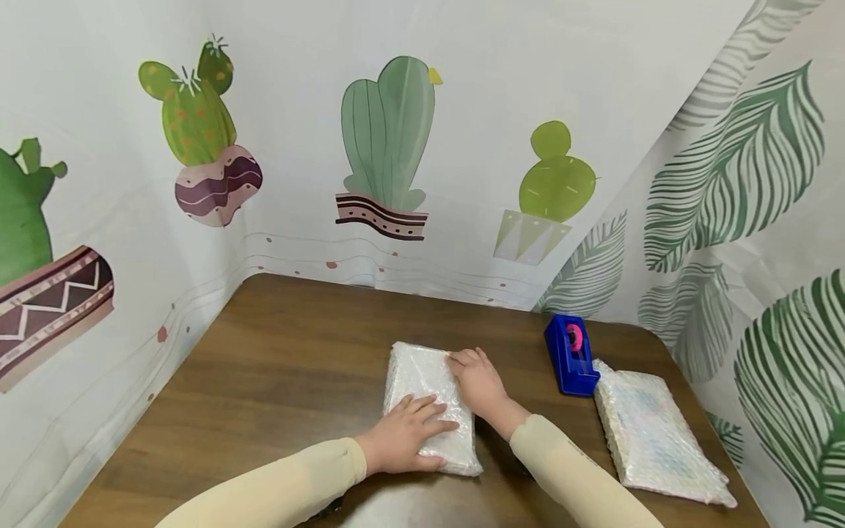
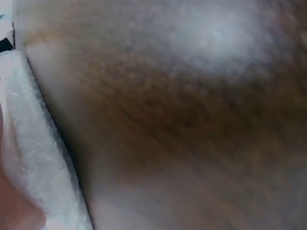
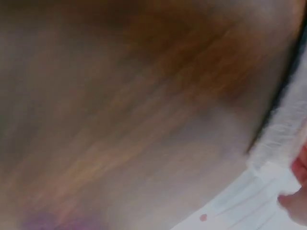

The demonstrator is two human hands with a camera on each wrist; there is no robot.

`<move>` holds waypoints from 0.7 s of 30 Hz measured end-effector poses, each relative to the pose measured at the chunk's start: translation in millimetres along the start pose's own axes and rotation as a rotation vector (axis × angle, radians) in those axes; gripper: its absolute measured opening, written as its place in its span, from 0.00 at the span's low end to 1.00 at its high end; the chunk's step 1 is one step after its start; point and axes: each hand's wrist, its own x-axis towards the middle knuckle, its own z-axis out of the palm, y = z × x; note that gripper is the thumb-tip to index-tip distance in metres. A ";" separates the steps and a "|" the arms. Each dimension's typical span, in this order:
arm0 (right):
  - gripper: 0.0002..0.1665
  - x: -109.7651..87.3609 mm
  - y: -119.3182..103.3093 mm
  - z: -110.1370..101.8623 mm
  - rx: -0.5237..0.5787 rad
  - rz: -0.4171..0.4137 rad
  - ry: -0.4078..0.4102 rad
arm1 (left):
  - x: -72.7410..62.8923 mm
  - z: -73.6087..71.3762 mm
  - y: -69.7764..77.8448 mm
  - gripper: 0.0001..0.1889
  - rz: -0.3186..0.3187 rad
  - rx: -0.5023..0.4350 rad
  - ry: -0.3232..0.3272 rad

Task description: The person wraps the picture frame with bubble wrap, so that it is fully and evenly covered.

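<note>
A flat package in clear bubble wrap (image 1: 419,378) lies on the wooden table in front of me, its long side pointing away. Spread over its lower half, my left hand (image 1: 401,438) presses on the top with fingers apart. My right hand (image 1: 478,381) rests along the package's upper right edge, fingertips on the wrap and thumb hidden. In the left wrist view the wrapped side (image 2: 41,143) shows at the left border. The right wrist view catches the package's corner (image 3: 273,148) and part of the right hand (image 3: 295,206).
A blue tape dispenser (image 1: 571,359) with a pink core stands to the right. Beside it lies a second bubble-wrapped package (image 1: 653,433) near the table's right edge. A cloth printed with cacti and leaves (image 1: 469,132) hangs behind the wooden table (image 1: 284,359).
</note>
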 end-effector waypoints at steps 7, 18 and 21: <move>0.36 -11.2 -2.9 -14.2 0.149 0.099 -0.329 | 0.8 -0.6 2.1 0.34 -0.050 -0.016 -0.010; 0.39 -16.1 -8.8 -5.7 0.104 0.132 -0.392 | 1.6 -4.2 3.0 0.38 -0.057 -0.136 -0.041; 0.40 -16.5 -8.8 -4.9 0.096 0.120 -0.401 | -2.7 -8.1 -1.1 0.33 -0.047 -0.243 -0.049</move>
